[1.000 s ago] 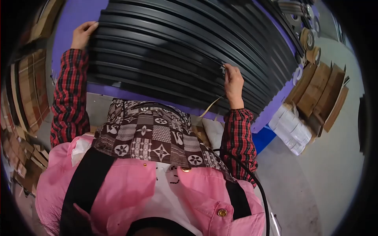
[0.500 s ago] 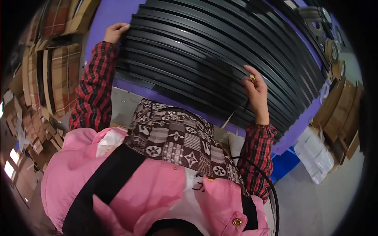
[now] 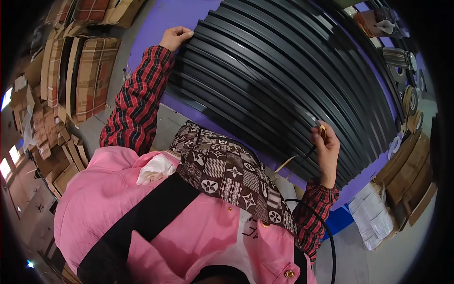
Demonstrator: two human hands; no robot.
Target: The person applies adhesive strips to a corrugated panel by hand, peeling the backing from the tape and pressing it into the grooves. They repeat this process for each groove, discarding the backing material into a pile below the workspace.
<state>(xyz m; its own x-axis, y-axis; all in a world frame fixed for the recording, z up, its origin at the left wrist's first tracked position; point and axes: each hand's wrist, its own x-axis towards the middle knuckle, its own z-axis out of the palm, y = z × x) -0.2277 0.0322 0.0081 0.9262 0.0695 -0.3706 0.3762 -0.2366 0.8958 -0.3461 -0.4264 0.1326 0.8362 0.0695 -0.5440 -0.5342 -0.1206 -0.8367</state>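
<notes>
Long black ribbed strips (image 3: 265,80) lie side by side across the purple table (image 3: 156,35). At their left ends is my left hand (image 3: 175,39), thumb and forefinger pinched together at a strip's end; what sits between the fingertips is too small to make out. My right hand (image 3: 327,146), with a gold-coloured ring on a finger, is curled over the right part of the strips. A thin pale and dark strip (image 3: 286,163) trails from beneath that hand toward my body, apparently held in it. A patterned brown apron (image 3: 227,165) covers my front.
Stacked cardboard cartons (image 3: 97,78) stand to the left of the table. Tape rolls (image 3: 410,101) sit beyond its right end, above leaning cardboard sheets (image 3: 406,175). A white wrapped bundle (image 3: 371,217) and a black cable (image 3: 326,227) are at lower right.
The view has turned, so the table and cartons sit farther right or lower. My left hand stays at the strip ends. My right hand has moved slightly right along the strips, its thin strip following.
</notes>
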